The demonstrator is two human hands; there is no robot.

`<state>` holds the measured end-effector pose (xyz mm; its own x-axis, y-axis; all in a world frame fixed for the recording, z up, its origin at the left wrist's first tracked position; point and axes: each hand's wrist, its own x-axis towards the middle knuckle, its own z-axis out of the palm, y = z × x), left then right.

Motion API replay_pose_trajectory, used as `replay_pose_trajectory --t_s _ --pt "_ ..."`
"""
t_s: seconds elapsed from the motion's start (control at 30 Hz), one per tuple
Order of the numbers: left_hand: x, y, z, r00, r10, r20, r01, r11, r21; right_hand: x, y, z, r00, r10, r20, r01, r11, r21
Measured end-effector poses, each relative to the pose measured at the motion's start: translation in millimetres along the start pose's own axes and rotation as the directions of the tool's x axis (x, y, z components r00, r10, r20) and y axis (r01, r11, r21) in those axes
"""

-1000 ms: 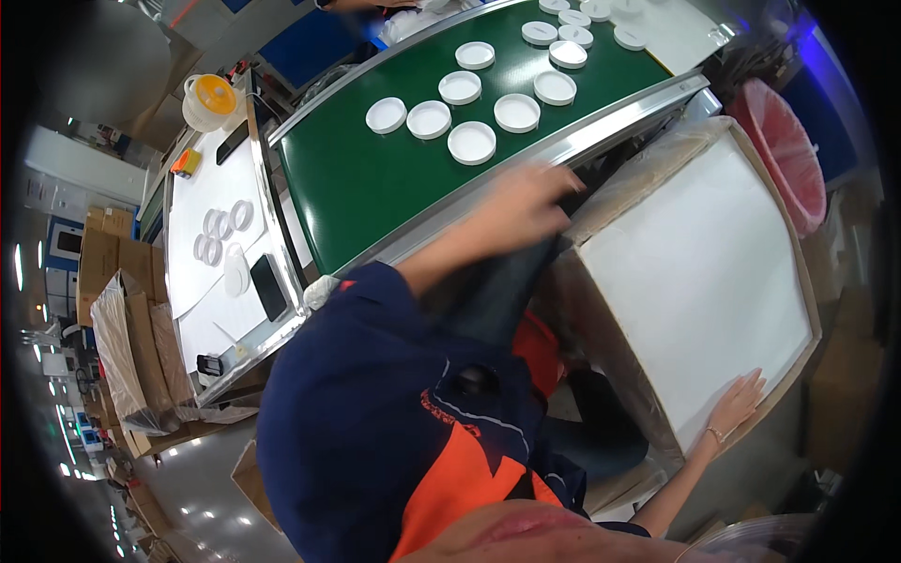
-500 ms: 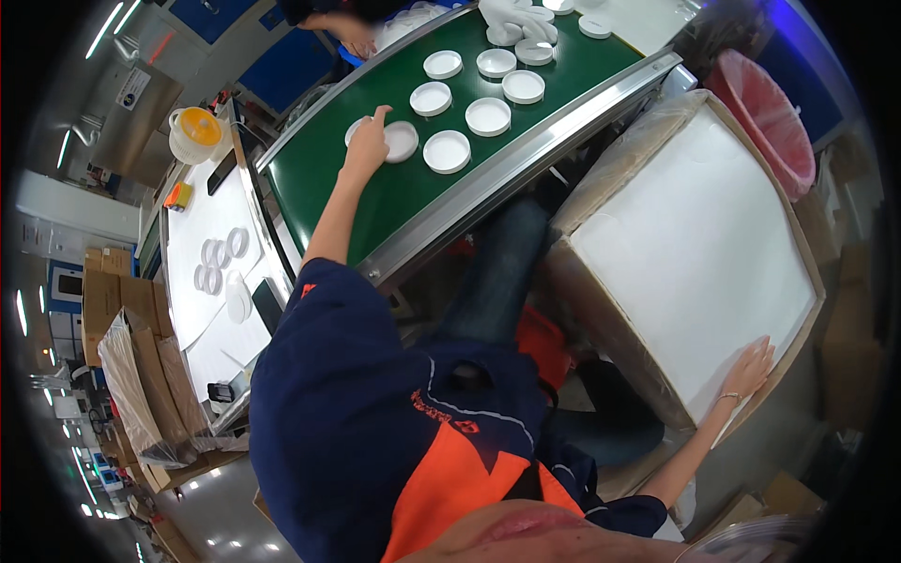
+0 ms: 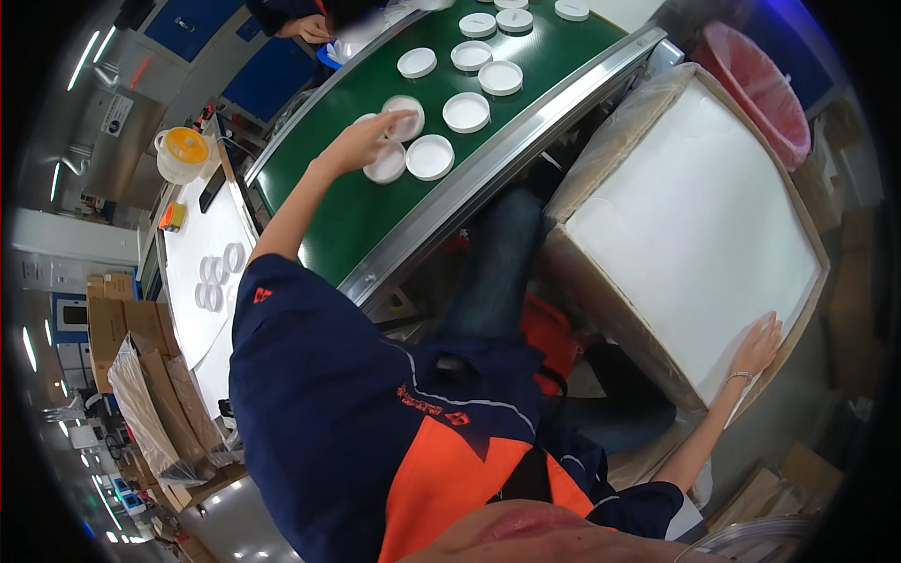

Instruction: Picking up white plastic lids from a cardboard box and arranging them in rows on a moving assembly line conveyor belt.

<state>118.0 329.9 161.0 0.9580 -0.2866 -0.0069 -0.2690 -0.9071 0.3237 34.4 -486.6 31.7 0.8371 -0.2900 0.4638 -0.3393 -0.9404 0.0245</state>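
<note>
My left hand reaches over the green conveyor belt, its index finger stretched out onto a shallow white round lid. Another white lid sits just below the hand, and a further one is partly hidden behind the fingers. Close by on the right lie a lid and one more lid; several others spread toward the far end. On the white sheet in a large cardboard box, my right hand rests flat near the edge, fingers extended and holding nothing.
A metal rail borders the belt. Left of it, a white table carries clear rings and a yellow-topped pot. A pink-lined bin stands behind the box. Across the belt is another person's hand.
My left hand has moved onto a different lid, and the lids near it sit in a changed grouping. A white-gloved hand at the belt's far end has left view. My right hand stays on the sheet.
</note>
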Motion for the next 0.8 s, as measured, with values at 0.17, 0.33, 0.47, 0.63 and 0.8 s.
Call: replay_pose_trajectory --t_s 0.17,0.33,0.47,0.63,0.8 --pt "-34 30 6 0.994 -0.011 0.109 -0.005 0.990 0.140 -2 0 2 0.999 -0.023 -0.045 0.024 0.999 0.025" --pt "-43 24 19 0.994 0.109 0.004 -0.106 0.956 0.275 1 8 8 0.994 -0.078 -0.075 0.080 0.997 0.021" --pt "-41 18 26 0.999 0.041 0.002 -0.040 0.987 0.155 2 12 12 0.983 -0.138 -0.120 0.141 0.990 0.015" --pt "-37 14 36 0.998 0.049 -0.048 -0.033 0.955 0.294 4 12 8 0.990 -0.111 -0.087 0.118 0.990 0.080" --pt "-44 8 32 0.997 0.056 -0.053 -0.052 0.996 0.073 5 8 7 0.996 -0.072 -0.052 0.075 0.995 0.065"
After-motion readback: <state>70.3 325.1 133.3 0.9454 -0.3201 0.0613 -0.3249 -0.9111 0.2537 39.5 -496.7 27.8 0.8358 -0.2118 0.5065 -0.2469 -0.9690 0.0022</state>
